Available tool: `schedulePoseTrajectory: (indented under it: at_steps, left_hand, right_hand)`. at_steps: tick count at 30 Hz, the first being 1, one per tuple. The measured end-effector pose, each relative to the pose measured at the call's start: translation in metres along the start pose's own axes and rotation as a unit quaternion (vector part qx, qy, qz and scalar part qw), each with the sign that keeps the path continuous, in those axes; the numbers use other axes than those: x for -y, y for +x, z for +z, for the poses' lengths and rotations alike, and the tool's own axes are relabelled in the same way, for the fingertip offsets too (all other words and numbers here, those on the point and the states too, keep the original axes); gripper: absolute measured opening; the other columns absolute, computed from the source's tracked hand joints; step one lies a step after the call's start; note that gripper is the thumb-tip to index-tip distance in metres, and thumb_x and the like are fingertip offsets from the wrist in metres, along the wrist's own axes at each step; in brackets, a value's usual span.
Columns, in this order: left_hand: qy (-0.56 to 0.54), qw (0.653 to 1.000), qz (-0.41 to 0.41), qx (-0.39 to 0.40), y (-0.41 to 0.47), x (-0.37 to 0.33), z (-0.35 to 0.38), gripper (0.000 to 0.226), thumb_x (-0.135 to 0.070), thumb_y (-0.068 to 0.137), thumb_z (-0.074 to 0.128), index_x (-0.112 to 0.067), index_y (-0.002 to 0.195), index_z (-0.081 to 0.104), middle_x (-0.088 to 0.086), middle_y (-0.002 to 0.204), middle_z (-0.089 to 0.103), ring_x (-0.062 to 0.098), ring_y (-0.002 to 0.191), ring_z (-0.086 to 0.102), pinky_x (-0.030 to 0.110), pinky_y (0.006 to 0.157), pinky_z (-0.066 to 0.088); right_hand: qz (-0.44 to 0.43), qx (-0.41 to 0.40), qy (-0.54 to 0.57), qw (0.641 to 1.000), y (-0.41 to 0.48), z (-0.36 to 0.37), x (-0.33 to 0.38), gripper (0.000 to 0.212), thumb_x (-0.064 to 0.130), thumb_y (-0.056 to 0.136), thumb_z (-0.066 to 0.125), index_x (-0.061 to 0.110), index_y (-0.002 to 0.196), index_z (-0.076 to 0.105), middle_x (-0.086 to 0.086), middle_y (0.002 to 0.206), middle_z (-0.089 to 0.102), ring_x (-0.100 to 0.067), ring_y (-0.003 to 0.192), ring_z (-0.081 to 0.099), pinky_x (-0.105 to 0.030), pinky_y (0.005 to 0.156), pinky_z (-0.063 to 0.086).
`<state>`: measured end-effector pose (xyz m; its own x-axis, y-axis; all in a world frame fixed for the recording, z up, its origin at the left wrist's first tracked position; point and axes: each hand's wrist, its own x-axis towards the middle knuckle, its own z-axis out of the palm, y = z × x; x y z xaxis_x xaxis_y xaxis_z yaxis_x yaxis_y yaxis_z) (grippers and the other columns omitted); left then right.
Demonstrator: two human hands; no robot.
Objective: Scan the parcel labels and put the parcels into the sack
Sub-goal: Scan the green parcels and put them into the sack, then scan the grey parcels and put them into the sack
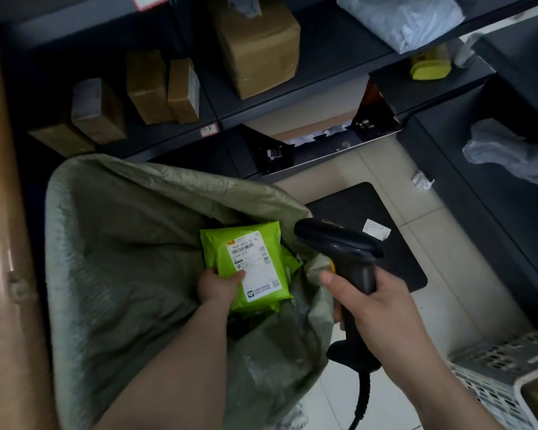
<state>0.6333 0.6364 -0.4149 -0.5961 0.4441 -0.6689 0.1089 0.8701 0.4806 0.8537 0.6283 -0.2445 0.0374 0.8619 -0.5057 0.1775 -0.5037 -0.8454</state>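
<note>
The green sack (121, 243) stands wide open across the 7 to 9 o'clock part of the view. Its rim runs from 10 o'clock round to a folded edge at 3 o'clock of the mouth.

The left hand (218, 285) reaches in from 6 o'clock and pinches a lime-green parcel (227, 252) by its near left corner. The thumb is pressed on top and the fingers are hidden underneath. The parcel is held inside the rim, over the mouth, with its white label (255, 262) facing up. At 3 o'clock of it, the edge of 1 more green parcel (292, 263) shows lower in the sack. From 9 to 11 o'clock of the held parcel, the sack's inside is slack cloth with open room.

The right hand (376, 302) is wrapped round the handle of a black scanner (345, 243), with the forefinger lying by the yellow trigger (333, 266). The scanner sits just outside the sack's folded edge, its head tipped toward 10 o'clock. Its cable (362, 398) drops away at 6 o'clock.

A black floor pad (385, 206) lies behind the scanner, 1 corner close to the sack. Pale floor tiles (448, 305) are open between the pad and a white basket (494, 367) at 4 o'clock. Dark shelves (308, 97) with brown boxes (258, 48) close off 11 to 2 o'clock. A tall brown carton (0, 243) walls in 9 o'clock, just beside the sack.
</note>
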Motion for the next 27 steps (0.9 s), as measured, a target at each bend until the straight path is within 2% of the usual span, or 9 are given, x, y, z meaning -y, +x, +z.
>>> schedulePoseTrajectory:
  at_steps: [2,6,8,11,15,19,22,24,27]
  left_hand:
    - [0.019,1.000,0.018,-0.004,-0.006,-0.008,-0.004,0.053,-0.018,0.075,0.080,0.004,0.118,0.059,0.020,0.119,0.065,0.031,0.107,0.064,0.034,0.086,0.049]
    - [0.056,0.997,0.044,-0.028,-0.020,-0.022,-0.019,0.052,-0.023,0.082,0.074,0.006,0.121,0.055,0.022,0.122,0.061,0.034,0.112,0.059,0.033,0.087,0.045]
    - [0.049,0.996,0.056,-0.038,-0.030,-0.031,-0.028,0.050,-0.024,0.083,0.073,0.006,0.119,0.056,0.022,0.120,0.062,0.034,0.111,0.059,0.033,0.087,0.045]
    - [0.021,0.996,0.073,-0.047,-0.053,-0.053,-0.044,0.047,-0.026,0.086,0.069,0.005,0.120,0.057,0.019,0.120,0.063,0.034,0.111,0.060,0.032,0.088,0.045]
    - [-0.028,0.989,0.142,-0.043,-0.100,-0.089,-0.079,0.045,-0.026,0.090,0.064,-0.002,0.126,0.056,0.013,0.121,0.064,0.027,0.112,0.059,0.028,0.094,0.043]
    - [-0.051,0.966,0.250,-0.035,-0.160,-0.113,-0.142,0.033,-0.024,0.089,0.065,-0.006,0.116,0.061,0.002,0.103,0.066,0.016,0.100,0.062,0.022,0.090,0.044]
    - [-0.037,0.947,0.316,-0.051,-0.200,-0.108,-0.207,0.030,-0.023,0.089,0.065,-0.008,0.115,0.062,0.002,0.105,0.066,0.014,0.099,0.062,0.024,0.090,0.046]
    - [-0.007,0.939,0.335,-0.075,-0.219,-0.093,-0.253,0.031,-0.027,0.090,0.064,-0.012,0.116,0.062,-0.001,0.107,0.066,0.012,0.099,0.061,0.023,0.089,0.046]
    - [-0.002,0.934,0.338,-0.116,-0.242,-0.058,-0.324,0.030,-0.034,0.090,0.062,-0.018,0.116,0.061,-0.008,0.106,0.064,0.007,0.098,0.059,0.020,0.084,0.043]
  right_hand:
    - [-0.006,0.001,-0.005,1.000,-0.001,0.002,0.003,0.027,0.025,0.078,0.076,0.008,0.065,0.060,-0.010,0.049,0.057,-0.017,0.044,0.050,-0.026,0.048,0.043]
    - [-0.010,0.001,-0.005,1.000,-0.008,0.004,0.014,0.025,0.025,0.077,0.078,0.005,0.071,0.064,-0.011,0.051,0.059,-0.024,0.049,0.056,-0.052,0.062,0.056]
    - [-0.013,-0.003,-0.007,1.000,-0.016,0.005,0.024,0.025,0.026,0.077,0.078,0.006,0.072,0.064,-0.011,0.052,0.059,-0.029,0.051,0.058,-0.059,0.063,0.055]
    - [-0.025,-0.009,-0.016,1.000,-0.032,0.003,0.047,0.026,0.026,0.077,0.077,0.005,0.073,0.063,-0.010,0.051,0.059,-0.028,0.050,0.058,-0.052,0.060,0.057]
    - [-0.056,-0.007,-0.030,0.998,-0.060,0.003,0.084,0.022,0.023,0.079,0.076,0.008,0.071,0.062,-0.007,0.050,0.056,-0.017,0.046,0.052,-0.034,0.052,0.045]
    - [-0.081,0.011,-0.021,0.996,-0.098,0.012,0.123,0.023,0.021,0.080,0.075,0.010,0.068,0.060,-0.005,0.048,0.055,-0.017,0.044,0.050,-0.029,0.047,0.041]
    - [-0.103,0.023,-0.016,0.994,-0.133,0.030,0.150,0.026,0.021,0.078,0.077,0.013,0.063,0.058,-0.002,0.047,0.054,-0.013,0.040,0.049,-0.026,0.046,0.039]
    - [-0.119,0.046,-0.025,0.992,-0.160,0.047,0.167,0.024,0.022,0.078,0.077,0.013,0.065,0.059,-0.004,0.047,0.055,-0.013,0.040,0.050,-0.028,0.048,0.040]
    - [-0.140,0.085,-0.038,0.986,-0.205,0.080,0.191,0.022,0.021,0.079,0.076,0.010,0.068,0.061,-0.004,0.047,0.054,-0.013,0.040,0.049,-0.026,0.044,0.040]
